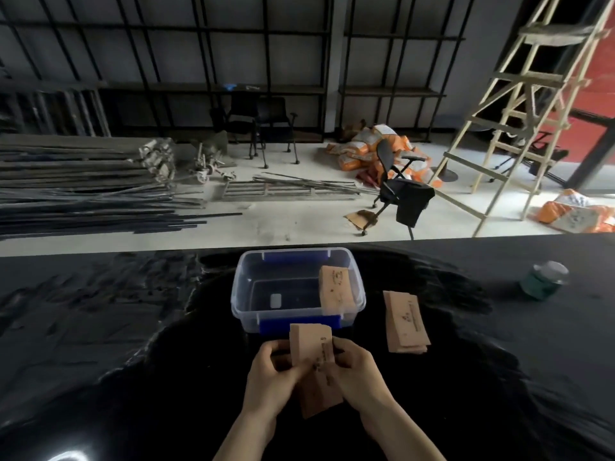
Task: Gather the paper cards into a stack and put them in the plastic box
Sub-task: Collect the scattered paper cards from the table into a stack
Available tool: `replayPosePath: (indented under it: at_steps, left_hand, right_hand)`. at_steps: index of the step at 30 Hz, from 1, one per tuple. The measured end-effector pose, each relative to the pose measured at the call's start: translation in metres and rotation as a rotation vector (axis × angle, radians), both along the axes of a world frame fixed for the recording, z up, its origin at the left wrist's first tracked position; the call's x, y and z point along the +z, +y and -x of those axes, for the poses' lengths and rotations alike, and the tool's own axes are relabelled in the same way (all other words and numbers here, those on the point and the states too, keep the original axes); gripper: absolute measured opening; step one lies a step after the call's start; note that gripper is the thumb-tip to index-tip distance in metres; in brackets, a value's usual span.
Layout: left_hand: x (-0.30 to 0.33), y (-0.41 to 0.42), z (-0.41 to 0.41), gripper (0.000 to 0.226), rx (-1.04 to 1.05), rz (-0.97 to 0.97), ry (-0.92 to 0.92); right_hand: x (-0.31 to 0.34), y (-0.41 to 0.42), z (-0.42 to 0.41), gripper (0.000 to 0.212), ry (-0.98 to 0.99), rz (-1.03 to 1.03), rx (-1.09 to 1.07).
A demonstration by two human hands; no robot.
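Note:
A clear plastic box (244,294) with blue clips stands on the black table, just beyond my hands. A stack of tan paper cards (335,289) leans inside it against the right wall. Another pile of cards (404,322) lies flat on the table to the right of the box. My left hand (271,382) and my right hand (357,374) both grip a bunch of cards (311,344) held upright in front of the box; more cards show below my fingers.
A green jar with a clear lid (544,281) stands at the far right of the table. Beyond the table's far edge (133,252) are metal bars, office chairs, orange sacks and a wooden ladder on the floor.

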State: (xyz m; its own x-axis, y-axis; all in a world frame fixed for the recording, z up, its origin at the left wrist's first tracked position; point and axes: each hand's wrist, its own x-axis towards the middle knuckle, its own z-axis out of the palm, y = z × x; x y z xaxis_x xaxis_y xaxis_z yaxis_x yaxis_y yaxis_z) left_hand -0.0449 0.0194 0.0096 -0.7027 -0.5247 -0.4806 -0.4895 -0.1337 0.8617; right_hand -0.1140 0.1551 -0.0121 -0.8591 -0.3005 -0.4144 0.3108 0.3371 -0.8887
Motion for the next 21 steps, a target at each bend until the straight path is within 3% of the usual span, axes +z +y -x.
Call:
replayPosePath:
  at_steps: [7, 10, 15, 21]
  left_hand:
    - [-0.004, 0.064, 0.051, 0.049, -0.272, 0.035, -0.033]
    - [-0.002, 0.092, 0.074, 0.054, -0.371, 0.168, 0.009]
    - [0.012, 0.127, 0.109, 0.069, -0.348, 0.285, 0.078]
    - [0.012, 0.138, 0.141, 0.052, -0.303, 0.431, 0.083]
  right_hand:
    - [0.0, 0.08, 0.024, 0.03, 0.086, -0.049, -0.274]
    - [0.001, 0.106, 0.037, 0.029, 0.154, -0.058, -0.366]
    - [0.015, 0.125, 0.074, 0.023, 0.268, -0.095, -0.463]
    - [0.021, 0.114, 0.112, 0.028, 0.29, -0.324, -0.36]
